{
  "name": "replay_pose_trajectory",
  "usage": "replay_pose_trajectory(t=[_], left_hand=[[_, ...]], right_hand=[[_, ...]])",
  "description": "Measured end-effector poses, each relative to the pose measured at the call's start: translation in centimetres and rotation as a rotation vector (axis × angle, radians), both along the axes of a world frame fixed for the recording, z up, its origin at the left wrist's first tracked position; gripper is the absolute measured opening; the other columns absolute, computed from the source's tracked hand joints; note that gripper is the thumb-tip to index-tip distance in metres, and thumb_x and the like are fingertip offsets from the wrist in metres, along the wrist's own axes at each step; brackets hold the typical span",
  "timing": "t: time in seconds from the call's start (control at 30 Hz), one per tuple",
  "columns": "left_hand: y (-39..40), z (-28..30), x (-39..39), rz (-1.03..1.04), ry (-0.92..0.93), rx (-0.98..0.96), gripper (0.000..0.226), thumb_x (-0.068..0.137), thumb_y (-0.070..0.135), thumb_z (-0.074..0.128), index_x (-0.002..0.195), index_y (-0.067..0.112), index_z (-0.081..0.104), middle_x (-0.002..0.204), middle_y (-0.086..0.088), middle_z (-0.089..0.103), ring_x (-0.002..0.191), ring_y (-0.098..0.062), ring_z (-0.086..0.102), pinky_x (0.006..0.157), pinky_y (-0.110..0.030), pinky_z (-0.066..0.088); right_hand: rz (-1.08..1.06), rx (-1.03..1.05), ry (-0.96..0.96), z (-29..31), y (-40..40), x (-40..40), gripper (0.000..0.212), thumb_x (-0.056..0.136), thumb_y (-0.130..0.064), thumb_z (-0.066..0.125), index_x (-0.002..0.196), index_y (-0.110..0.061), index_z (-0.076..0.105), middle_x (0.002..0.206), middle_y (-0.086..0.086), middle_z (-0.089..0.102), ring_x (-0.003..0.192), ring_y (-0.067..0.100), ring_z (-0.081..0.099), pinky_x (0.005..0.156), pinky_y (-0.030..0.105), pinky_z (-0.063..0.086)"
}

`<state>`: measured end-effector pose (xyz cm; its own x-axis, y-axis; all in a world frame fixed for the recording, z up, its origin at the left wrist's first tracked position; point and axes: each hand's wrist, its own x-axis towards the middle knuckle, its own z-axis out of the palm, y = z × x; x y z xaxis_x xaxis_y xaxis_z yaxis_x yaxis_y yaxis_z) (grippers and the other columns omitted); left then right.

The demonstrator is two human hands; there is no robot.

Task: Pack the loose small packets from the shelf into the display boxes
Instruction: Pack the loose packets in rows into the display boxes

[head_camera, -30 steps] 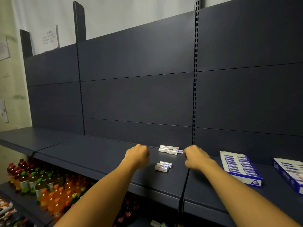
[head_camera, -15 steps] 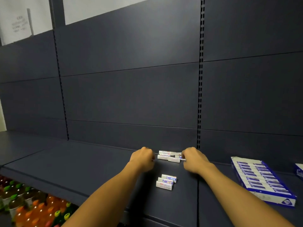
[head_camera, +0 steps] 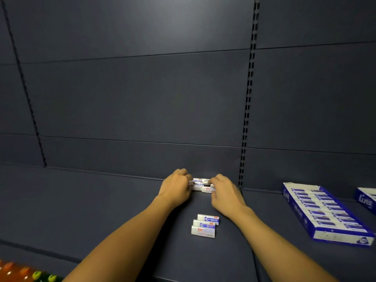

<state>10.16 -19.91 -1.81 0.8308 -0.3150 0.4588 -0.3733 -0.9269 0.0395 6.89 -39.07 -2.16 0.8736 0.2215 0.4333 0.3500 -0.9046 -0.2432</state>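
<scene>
Packets at the back: a small cluster of white and blue packets (head_camera: 200, 184) lies on the shelf (head_camera: 101, 200) close to the back panel (head_camera: 142, 98), caught between the two hands; the pile looks uneven, which would explain why both ends are being squeezed to square it up.
Left hand: the left hand (head_camera: 176, 188) has its fingers curled round the left end of that cluster, acting as a stop so the packets cannot slide away.
Right hand: the right hand (head_camera: 223, 193) pinches the right end, thumb low and fingers over the top, pressing toward the other hand; I judge this a gathering grip meant to lift several packets at once.
Front packets: three more packets (head_camera: 205, 225) lie side by side nearer the shelf edge, between the forearms and touched by neither hand, apparently left for a later pick.
Display box: a blue display box (head_camera: 325, 214) lies open on the shelf well to the right, already showing rows of packets; lying flat and open-topped, it can take a handful dropped in from above.
Second box: the corner of another blue box (head_camera: 366, 198) shows at the right edge, its contents mostly out of view.
Below: bottle tops (head_camera: 30, 273) show at the lower left, on a lower level.
</scene>
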Motion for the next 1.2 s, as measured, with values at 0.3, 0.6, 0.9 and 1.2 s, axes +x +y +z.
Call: replay_pose_trajectory(t=[0.3,0.6,0.9,1.2], left_hand=[[1.4,-2.0,1.5,-0.123,0.003,-0.077,0.025,0.1,0.024,0.051,0.117,0.014,0.066,0.116,0.002,0.056,0.11,-0.018,0.052,0.081,-0.037,0.051],[1.5,-1.2,1.7,-0.208,0.126,-0.201,0.01,0.084,0.016,0.062,0.094,0.016,0.059,0.096,0.002,0.062,0.087,-0.02,0.059,0.077,-0.038,0.052],[1.9,-1.2,2.1,-0.251,0.17,-0.261,0.018,0.087,0.027,0.077,0.088,0.02,0.061,0.089,0.01,0.061,0.08,-0.008,0.058,0.071,-0.027,0.05],[2.0,-1.3,2.3,-0.248,0.115,-0.192,0.034,0.091,0.009,0.067,0.123,0.019,0.067,0.108,0.005,0.059,0.098,-0.014,0.06,0.083,-0.029,0.05]], right_hand=[[-0.023,0.045,-0.063,-1.6,-0.7,2.0,0.03,0.094,-0.012,0.058,0.123,-0.016,0.065,0.116,-0.002,0.054,0.11,0.017,0.052,0.09,0.032,0.049],[-0.018,0.021,-0.057,-2.3,-1.3,2.3,0.034,0.097,-0.018,0.061,0.131,-0.019,0.064,0.117,-0.002,0.055,0.113,0.018,0.051,0.096,0.032,0.047],[-0.029,0.04,-0.04,-2.1,-1.6,2.4,0.02,0.097,-0.017,0.065,0.115,-0.014,0.071,0.111,-0.005,0.052,0.108,0.014,0.051,0.094,0.029,0.047],[-0.059,0.01,-0.01,-1.6,-1.3,1.8,0.012,0.091,-0.007,0.064,0.092,-0.018,0.06,0.099,-0.004,0.059,0.096,0.015,0.053,0.08,0.033,0.048]])
